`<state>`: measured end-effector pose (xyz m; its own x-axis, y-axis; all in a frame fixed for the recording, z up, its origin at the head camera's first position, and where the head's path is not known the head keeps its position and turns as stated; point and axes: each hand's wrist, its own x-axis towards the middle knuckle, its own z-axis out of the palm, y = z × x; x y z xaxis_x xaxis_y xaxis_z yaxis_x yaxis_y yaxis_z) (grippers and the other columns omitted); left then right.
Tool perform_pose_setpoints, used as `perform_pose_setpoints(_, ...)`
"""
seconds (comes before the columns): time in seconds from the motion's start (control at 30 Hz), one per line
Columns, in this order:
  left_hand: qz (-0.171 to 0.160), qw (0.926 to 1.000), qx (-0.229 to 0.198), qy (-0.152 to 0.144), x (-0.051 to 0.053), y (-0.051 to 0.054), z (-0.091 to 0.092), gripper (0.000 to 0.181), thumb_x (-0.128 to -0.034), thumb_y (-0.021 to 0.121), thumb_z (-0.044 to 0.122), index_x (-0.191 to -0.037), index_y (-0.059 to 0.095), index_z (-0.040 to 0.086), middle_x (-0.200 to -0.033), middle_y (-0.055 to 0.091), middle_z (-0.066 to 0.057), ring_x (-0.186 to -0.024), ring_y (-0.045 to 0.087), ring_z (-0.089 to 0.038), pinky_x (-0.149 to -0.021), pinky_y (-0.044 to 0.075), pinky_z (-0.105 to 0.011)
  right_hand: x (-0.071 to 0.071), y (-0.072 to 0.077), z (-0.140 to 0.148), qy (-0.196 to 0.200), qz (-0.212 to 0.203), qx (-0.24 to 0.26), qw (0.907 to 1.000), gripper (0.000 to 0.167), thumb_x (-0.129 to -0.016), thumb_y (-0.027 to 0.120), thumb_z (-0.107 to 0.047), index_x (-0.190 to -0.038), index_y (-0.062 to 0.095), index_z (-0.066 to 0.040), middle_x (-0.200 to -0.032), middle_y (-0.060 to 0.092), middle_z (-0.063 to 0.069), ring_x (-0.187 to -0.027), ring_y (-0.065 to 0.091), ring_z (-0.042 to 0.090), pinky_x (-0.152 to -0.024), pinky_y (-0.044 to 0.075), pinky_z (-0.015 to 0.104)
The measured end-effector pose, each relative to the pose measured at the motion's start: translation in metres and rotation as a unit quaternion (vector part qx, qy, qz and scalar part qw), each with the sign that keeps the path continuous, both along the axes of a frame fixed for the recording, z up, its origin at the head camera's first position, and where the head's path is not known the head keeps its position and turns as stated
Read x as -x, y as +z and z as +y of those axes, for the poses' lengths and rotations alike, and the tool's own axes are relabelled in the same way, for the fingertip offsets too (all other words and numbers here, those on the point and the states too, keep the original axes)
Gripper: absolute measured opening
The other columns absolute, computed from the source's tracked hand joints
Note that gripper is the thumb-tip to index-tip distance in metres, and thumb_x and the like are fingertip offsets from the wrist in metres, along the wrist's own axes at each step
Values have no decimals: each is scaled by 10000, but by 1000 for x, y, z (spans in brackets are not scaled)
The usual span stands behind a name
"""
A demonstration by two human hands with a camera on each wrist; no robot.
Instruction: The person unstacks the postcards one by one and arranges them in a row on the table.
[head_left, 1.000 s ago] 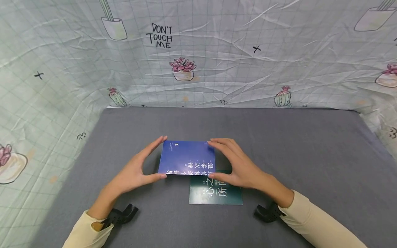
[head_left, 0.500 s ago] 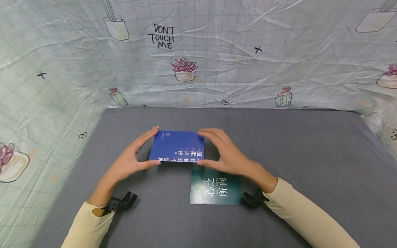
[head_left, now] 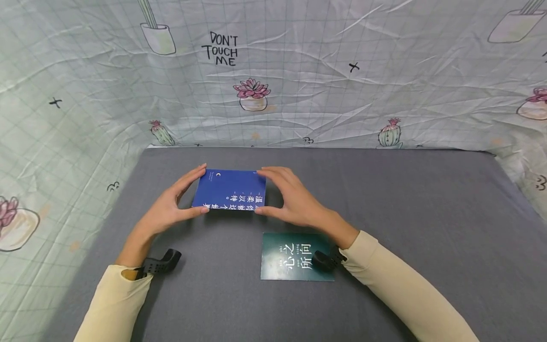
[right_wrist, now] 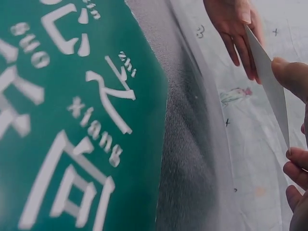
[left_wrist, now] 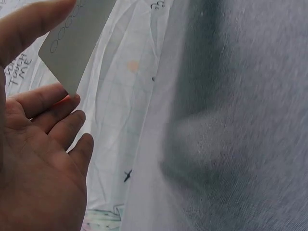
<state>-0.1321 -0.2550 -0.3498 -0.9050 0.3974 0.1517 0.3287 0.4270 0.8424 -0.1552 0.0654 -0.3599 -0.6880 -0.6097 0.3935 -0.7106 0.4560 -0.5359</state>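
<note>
A blue postcard (head_left: 232,186) with white characters and a small moon is held above the table, its printed face toward the head camera. My left hand (head_left: 165,209) pinches its left end between thumb and fingertips. At the right end, my right hand (head_left: 295,202) grips it the same way, thumb on the near edge. In the left wrist view the pale back of the postcard (left_wrist: 79,45) shows a row of printed circles. A green postcard (head_left: 275,261) with white characters lies flat below my right forearm, partly covered by the wrist camera.
Grey cloth covers the table (head_left: 406,213). A pale curtain (head_left: 299,95) printed with potted plants hangs behind it and along the left side. Each wrist wears a black camera mount (head_left: 162,263).
Both hands have carried the blue postcard leftward and farther from me. It no longer overlaps the green postcard, which stays where it lay.
</note>
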Motion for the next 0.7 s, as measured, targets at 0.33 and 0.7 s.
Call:
perform_pose_setpoints(0.33,-239,9984,343,373,13,-5,-17,892,-764,808,106,-1502,312,182,-1567,205,47,-1437,111,-178,-1144,111,-419,17,-5,-25,-101,-282,-214,9993,794,-802,735,-472,-1425,410,-101,-1432,421,63,-1324,313,223,-1079,252,445)
perform_pose_setpoints(0.7,-335,9971,548,412,24,-21,-33,885,-763,795,57,-1495,298,61,-1571,199,-60,-1434,111,-294,-1135,108,-477,31,-16,-46,-64,-493,-436,9978,785,-809,737,-448,-1429,411,-94,-1439,414,68,-1334,291,213,-1091,260,379)
